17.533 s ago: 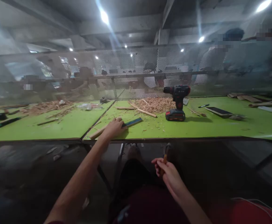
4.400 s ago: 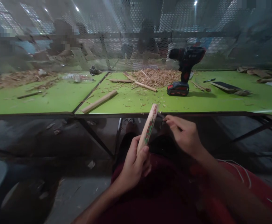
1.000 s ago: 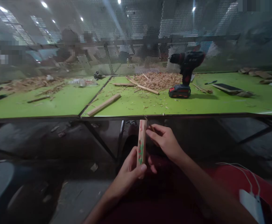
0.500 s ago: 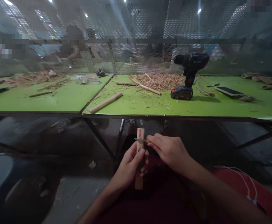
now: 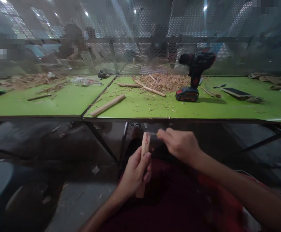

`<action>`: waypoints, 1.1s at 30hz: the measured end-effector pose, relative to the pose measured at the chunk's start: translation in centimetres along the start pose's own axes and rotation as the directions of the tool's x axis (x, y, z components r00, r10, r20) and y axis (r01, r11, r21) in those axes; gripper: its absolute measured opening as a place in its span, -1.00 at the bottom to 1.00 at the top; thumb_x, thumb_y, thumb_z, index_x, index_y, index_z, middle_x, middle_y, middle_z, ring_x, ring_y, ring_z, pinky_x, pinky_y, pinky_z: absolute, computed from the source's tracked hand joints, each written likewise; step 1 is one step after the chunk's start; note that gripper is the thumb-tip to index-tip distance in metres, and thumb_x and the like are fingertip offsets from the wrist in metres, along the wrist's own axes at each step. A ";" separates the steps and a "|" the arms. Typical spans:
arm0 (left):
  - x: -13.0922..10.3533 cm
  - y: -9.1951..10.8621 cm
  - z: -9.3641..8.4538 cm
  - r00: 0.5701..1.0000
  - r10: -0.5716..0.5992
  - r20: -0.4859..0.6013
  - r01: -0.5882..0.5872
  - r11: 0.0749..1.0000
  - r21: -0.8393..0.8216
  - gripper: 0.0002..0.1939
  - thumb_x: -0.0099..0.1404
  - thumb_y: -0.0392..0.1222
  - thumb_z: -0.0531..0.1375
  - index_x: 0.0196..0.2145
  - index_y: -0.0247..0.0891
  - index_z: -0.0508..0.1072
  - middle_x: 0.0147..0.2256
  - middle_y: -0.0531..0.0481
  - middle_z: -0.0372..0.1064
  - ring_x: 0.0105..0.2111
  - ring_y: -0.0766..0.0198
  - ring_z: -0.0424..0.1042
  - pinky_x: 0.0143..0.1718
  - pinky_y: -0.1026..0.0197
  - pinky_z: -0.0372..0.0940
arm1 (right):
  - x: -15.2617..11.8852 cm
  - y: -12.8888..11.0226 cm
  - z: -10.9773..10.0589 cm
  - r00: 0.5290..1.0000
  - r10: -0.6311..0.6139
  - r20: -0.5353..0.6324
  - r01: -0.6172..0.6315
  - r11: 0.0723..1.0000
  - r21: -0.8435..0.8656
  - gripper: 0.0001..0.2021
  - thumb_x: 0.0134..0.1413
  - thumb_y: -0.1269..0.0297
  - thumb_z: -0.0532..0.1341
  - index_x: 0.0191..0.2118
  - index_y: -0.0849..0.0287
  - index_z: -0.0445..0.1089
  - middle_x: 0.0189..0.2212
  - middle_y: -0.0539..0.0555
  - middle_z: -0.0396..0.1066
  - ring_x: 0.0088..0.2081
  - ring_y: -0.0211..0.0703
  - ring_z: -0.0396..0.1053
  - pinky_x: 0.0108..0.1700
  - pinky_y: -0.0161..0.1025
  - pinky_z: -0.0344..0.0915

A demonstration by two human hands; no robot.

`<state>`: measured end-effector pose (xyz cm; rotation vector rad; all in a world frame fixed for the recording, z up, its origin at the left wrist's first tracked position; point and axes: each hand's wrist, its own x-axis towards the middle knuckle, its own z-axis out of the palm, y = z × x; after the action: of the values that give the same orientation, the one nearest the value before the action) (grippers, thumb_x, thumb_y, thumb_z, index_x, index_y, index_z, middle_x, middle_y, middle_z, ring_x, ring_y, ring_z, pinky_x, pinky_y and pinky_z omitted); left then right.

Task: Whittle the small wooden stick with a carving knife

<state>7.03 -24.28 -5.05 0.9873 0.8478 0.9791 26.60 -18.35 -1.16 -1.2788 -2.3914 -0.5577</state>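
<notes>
Pale wood forms the block (image 5: pixel 146 141), positioned at lower centre of the frame, near-upright with red marking on its upper face. The left hand (image 5: pixel 135 169) is closed around the block at mid-length, thumb on the front face; the lower end projects below the grip. The right hand (image 5: pixel 182 145), to the right of the block, is closed on a small bladed tool (image 5: pixel 158 134) by its yellowish handle. The blade is motion-blurred and extends left to the block's top end; contact cannot be confirmed. Above, a green table (image 5: pixel 140 109) spans the frame. A round wooden rod (image 5: pixel 108 105) lies obliquely left of centre near the front edge. A cordless drill (image 5: pixel 193 69) stands upright on its battery base, right of centre, beside a pile of wood shavings (image 5: pixel 165 83). A pen (image 5: pixel 219 86) and a dark flat slab (image 5: pixel 237 92) lie farther right.
</notes>
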 end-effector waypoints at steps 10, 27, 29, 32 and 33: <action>0.7 0.9 -0.4 1.000 0.015 0.004 -0.015 0.998 0.057 -0.58 0.31 0.10 0.19 -0.04 -0.26 0.34 -0.55 0.19 0.15 -0.73 0.53 0.09 -0.74 0.43 0.05 | -0.1 -0.3 -1.5 0.986 0.164 0.023 -0.154 0.861 0.484 -0.73 0.35 0.16 0.07 -0.15 0.13 0.49 -0.26 0.08 0.57 -0.28 -0.14 0.50 -0.27 -0.26 0.29; 1.3 0.8 -0.5 1.000 -0.016 -0.010 0.015 0.995 -0.095 -0.56 0.26 0.06 0.26 -0.03 -0.22 0.29 -0.56 0.24 0.15 -0.74 0.60 -0.06 -0.74 0.46 -0.02 | 0.1 -1.7 1.0 0.993 -0.084 -0.079 0.108 0.921 0.374 -0.67 0.37 0.17 0.06 -0.15 0.18 0.55 -0.49 0.03 0.44 -0.49 -0.32 0.31 -0.47 -0.33 0.01; 1.4 0.9 -0.7 1.000 -0.028 0.003 0.029 0.995 -0.095 -0.58 0.27 0.06 0.25 -0.05 -0.23 0.29 -0.56 0.24 0.17 -0.75 0.60 -0.08 -0.74 0.46 -0.04 | 0.3 -1.8 1.1 0.986 -0.109 -0.125 0.146 0.927 0.346 -0.66 0.37 0.17 0.05 -0.16 0.19 0.55 -0.50 0.02 0.43 -0.50 -0.33 0.29 -0.48 -0.33 0.00; 1.2 1.2 -0.8 0.999 -0.028 0.015 0.030 0.996 -0.090 -0.56 0.27 0.07 0.25 -0.03 -0.24 0.30 -0.56 0.23 0.17 -0.75 0.60 -0.09 -0.74 0.45 -0.05 | 0.6 -1.9 1.2 0.979 -0.143 -0.143 0.182 0.931 0.315 -0.67 0.37 0.18 0.05 -0.15 0.19 0.55 -0.50 0.02 0.44 -0.52 -0.33 0.27 -0.49 -0.33 0.01; 1.0 1.3 -0.9 1.000 -0.025 0.016 0.026 0.996 -0.089 -0.55 0.27 0.07 0.25 -0.01 -0.25 0.30 -0.57 0.23 0.17 -0.75 0.60 -0.09 -0.74 0.45 -0.05 | 0.7 -1.5 1.3 0.980 -0.144 -0.138 0.181 0.935 0.306 -0.67 0.36 0.18 0.05 -0.16 0.19 0.55 -0.51 0.02 0.44 -0.52 -0.32 0.28 -0.49 -0.33 0.03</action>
<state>6.23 -22.86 -4.26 0.9039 0.7956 0.9783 24.77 -17.99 -2.23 -0.8936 -2.3839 -0.2651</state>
